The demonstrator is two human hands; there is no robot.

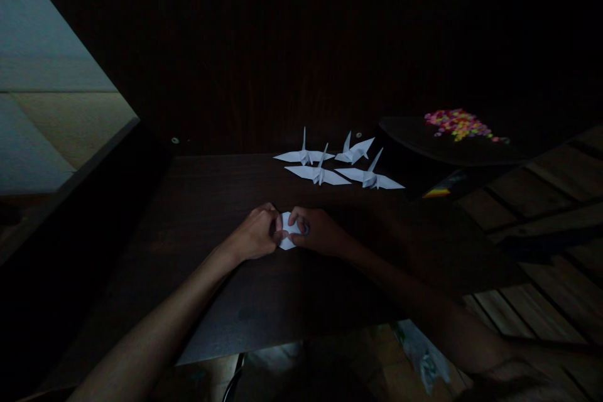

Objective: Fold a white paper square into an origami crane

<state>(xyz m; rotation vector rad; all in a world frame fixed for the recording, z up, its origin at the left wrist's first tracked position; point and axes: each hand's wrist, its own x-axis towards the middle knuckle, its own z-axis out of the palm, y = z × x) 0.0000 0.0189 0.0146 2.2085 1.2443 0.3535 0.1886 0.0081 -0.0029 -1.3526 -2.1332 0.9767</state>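
Over the tabletop (198, 201), the left hand (257, 232) and right hand (318, 230) together pinch one folded white paper (286, 222); on the far side stand four paper cranes (316, 175), and far right lies one colourful heap (458, 124).

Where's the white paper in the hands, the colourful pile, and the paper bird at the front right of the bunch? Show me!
White paper (286, 223): head view, on its uncovered middle.
Colourful pile (456, 125): head view, on its middle.
Paper bird (370, 179): head view, on its body.

Head-worn view (quite wide), facing forward and down, near the tabletop (257, 308)
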